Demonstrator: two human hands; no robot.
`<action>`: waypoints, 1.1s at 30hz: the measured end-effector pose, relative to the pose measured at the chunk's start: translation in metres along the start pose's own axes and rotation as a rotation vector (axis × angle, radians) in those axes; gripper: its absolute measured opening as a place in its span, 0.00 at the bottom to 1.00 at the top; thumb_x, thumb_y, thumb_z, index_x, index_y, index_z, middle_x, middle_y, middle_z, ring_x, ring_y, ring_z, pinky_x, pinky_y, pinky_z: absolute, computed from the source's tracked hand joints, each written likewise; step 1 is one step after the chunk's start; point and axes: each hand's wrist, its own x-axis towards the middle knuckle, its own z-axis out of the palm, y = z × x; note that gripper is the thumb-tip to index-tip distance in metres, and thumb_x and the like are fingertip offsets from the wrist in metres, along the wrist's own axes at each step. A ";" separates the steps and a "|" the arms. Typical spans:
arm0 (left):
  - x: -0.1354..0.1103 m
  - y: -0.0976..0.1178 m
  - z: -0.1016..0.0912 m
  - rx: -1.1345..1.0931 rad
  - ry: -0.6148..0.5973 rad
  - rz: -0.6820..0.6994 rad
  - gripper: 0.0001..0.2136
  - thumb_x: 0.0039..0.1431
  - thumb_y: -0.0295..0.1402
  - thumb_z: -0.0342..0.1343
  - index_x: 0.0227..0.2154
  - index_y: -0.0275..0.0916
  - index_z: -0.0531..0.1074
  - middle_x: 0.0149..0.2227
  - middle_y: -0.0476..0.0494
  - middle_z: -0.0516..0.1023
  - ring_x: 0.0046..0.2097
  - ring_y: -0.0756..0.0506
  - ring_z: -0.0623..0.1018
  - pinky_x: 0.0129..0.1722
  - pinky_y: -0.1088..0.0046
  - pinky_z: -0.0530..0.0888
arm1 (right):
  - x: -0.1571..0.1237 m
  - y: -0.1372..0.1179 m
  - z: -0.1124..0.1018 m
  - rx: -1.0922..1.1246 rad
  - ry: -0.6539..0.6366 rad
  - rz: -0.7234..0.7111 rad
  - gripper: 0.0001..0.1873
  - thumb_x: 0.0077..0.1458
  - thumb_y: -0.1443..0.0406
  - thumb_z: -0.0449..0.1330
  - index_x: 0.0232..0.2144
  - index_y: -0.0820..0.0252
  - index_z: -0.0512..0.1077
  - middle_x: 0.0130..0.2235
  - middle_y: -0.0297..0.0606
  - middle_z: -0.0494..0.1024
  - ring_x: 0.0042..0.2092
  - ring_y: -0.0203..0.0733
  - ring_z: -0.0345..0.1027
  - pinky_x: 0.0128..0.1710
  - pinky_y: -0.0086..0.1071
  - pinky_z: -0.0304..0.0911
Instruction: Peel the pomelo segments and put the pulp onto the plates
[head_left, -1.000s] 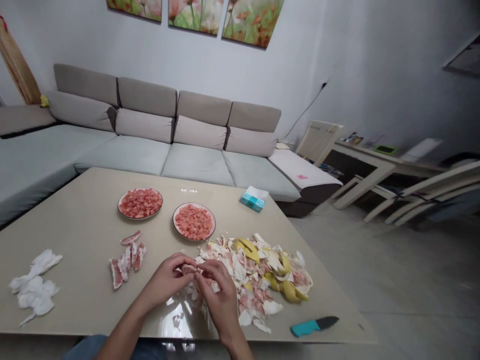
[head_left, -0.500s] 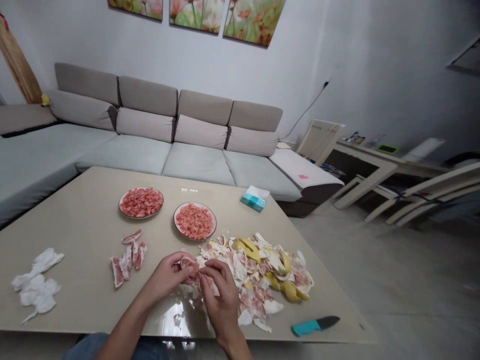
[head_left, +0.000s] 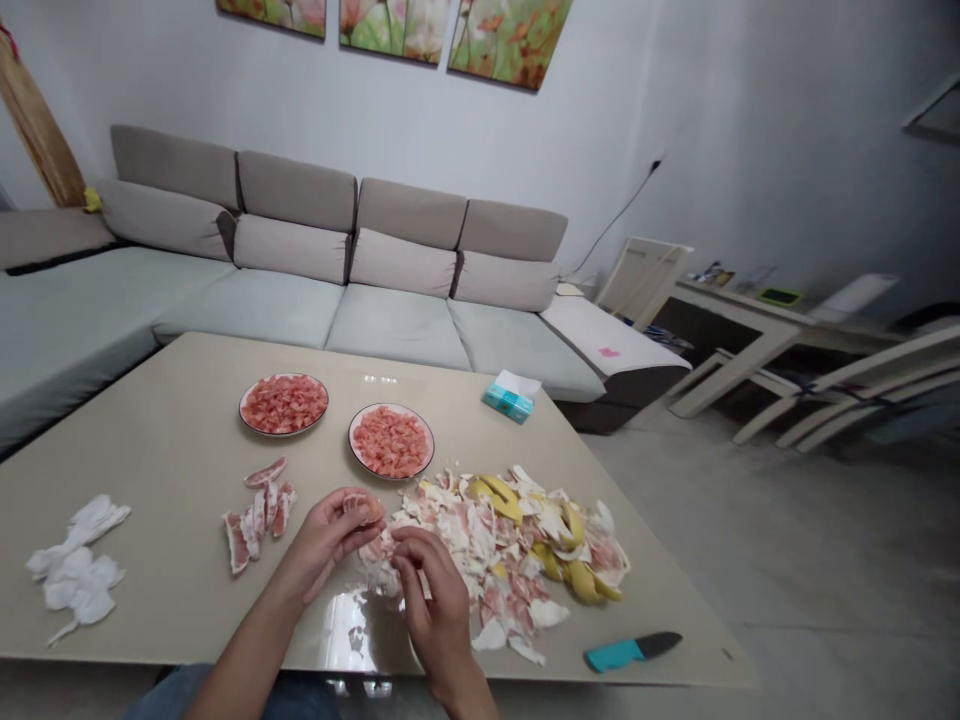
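Note:
My left hand (head_left: 330, 540) is closed around a pink pomelo segment (head_left: 366, 506), held over the near part of the table. To its right, my right hand (head_left: 436, 590) has thumb and fingers pinched together, a little apart from the segment; what they pinch is too small to make out. A heap of pomelo peel and membrane scraps (head_left: 469, 530) lies beside and behind the right hand. Left of my left hand are several unpeeled pomelo segments (head_left: 259, 515). Beyond the hands, one plate (head_left: 352, 462) and another plate (head_left: 244, 422) hold pink pomelo flesh pieces.
A knife with a turquoise handle (head_left: 616, 655) lies near the table's front right edge. Crumpled white tissues (head_left: 79, 560) are at the left, and a tissue pack (head_left: 510, 402) is at the far right of the table (head_left: 180, 420). A grey sofa (head_left: 390, 320) stands behind.
My left hand has moved slightly up and left with the pomelo segment. My right hand has come away from the segment, leaving a gap between the hands.

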 end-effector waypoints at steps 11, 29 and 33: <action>-0.001 0.001 0.003 -0.004 -0.018 -0.005 0.12 0.48 0.32 0.67 0.34 0.36 0.74 0.33 0.49 0.78 0.37 0.49 0.78 0.44 0.73 0.75 | 0.002 0.005 -0.003 -0.077 0.056 0.099 0.07 0.59 0.67 0.57 0.36 0.55 0.76 0.34 0.39 0.79 0.35 0.44 0.73 0.36 0.35 0.68; -0.001 -0.002 0.006 0.097 -0.047 0.110 0.11 0.47 0.33 0.67 0.32 0.37 0.73 0.39 0.43 0.79 0.45 0.45 0.77 0.48 0.69 0.71 | 0.022 -0.007 0.017 0.015 0.149 0.198 0.06 0.56 0.67 0.59 0.33 0.57 0.78 0.34 0.39 0.78 0.36 0.42 0.71 0.36 0.32 0.67; 0.001 -0.006 0.006 0.105 -0.038 0.119 0.12 0.45 0.34 0.68 0.31 0.38 0.73 0.40 0.42 0.80 0.48 0.42 0.77 0.52 0.66 0.68 | 0.026 -0.008 0.017 -0.020 0.164 0.237 0.06 0.54 0.67 0.60 0.27 0.58 0.77 0.28 0.36 0.77 0.31 0.39 0.70 0.31 0.30 0.65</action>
